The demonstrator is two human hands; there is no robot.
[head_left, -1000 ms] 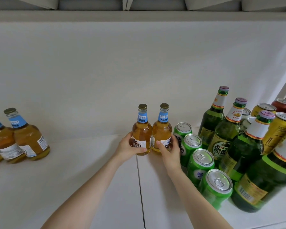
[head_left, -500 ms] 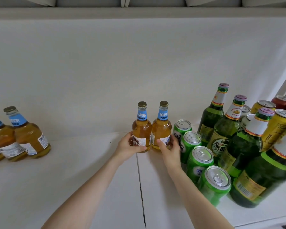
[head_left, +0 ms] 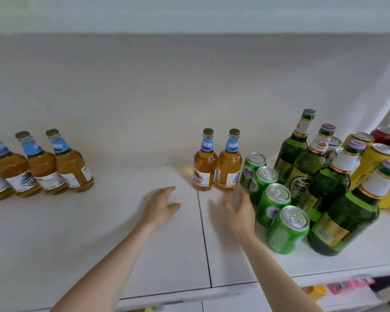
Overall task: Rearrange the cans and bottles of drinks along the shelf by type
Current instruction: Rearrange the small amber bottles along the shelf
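Observation:
Two amber bottles with blue neck labels [head_left: 216, 164] stand upright side by side at the middle of the white shelf [head_left: 167, 244]. My left hand [head_left: 161, 204] and my right hand [head_left: 241, 210] hover open just in front of them, touching neither. Right of the pair runs a row of green cans [head_left: 274, 200], then tall green bottles [head_left: 322, 183]. Several more amber bottles [head_left: 43, 167] stand at the far left.
Yellow cans [head_left: 372, 163] and red cans [head_left: 384, 136] sit behind the green bottles at the far right. A seam [head_left: 204, 233] splits the shelf board. Bare shelf lies between the two amber groups. Coloured packets [head_left: 347, 287] show on a lower level.
Both hands have let go of the two amber bottles and drawn back toward me, fingers spread. The camera has tilted down, so more of the left amber group and the shelf's front edge shows.

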